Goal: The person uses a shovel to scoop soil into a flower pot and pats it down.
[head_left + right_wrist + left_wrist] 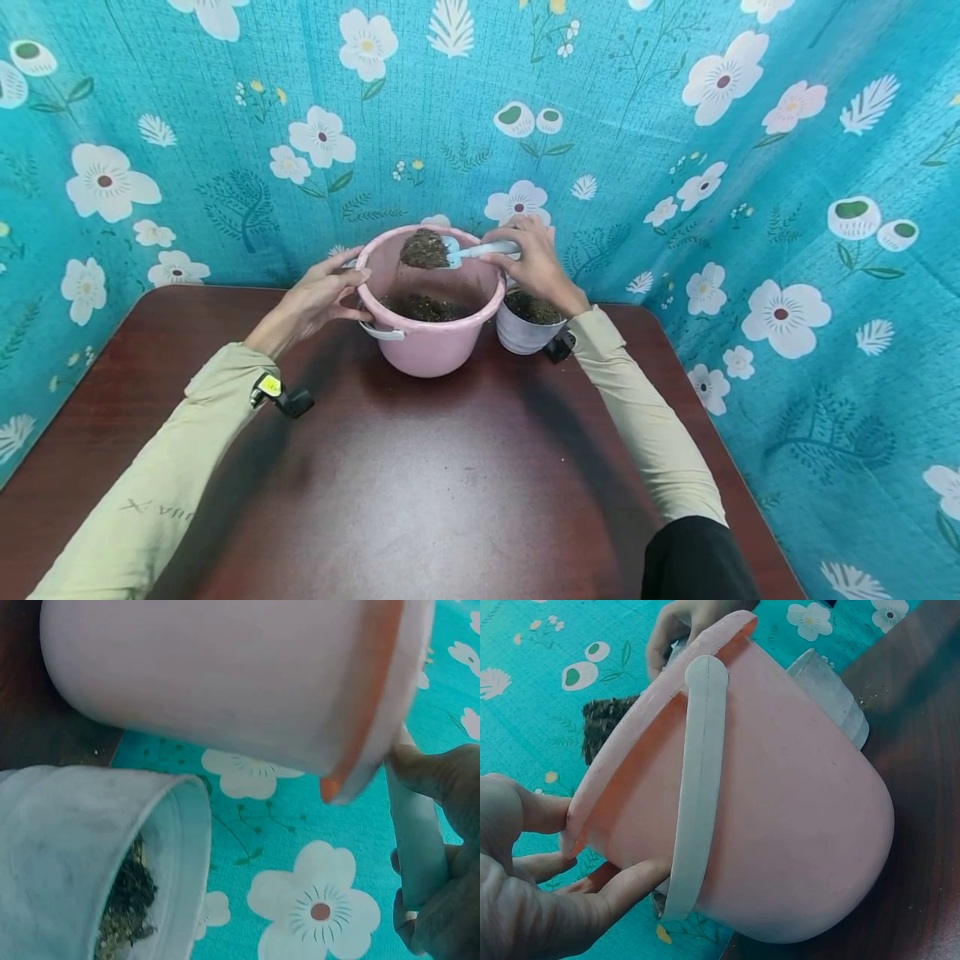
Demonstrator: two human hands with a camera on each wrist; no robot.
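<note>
A pink bucket (429, 354) with a white handle (699, 780) stands on the table, dark soil (427, 308) in its bottom. My left hand (315, 298) grips the bucket's left rim, thumb and fingers on either side of it. In my right hand (528, 258) is the handle of a light blue trowel (489, 249), held over the bucket's opening. A heaped clump of soil (424, 249) sits on the trowel's blade. The right wrist view shows the fingers wrapped around the trowel handle (416, 840) beside the bucket rim.
Right of the bucket, under my right forearm, stands a pale grey flowerpot (522, 332) with soil in it. The dark red-brown table (420, 492) reaches back to a blue flowered cloth (450, 108) that hangs behind and to the right.
</note>
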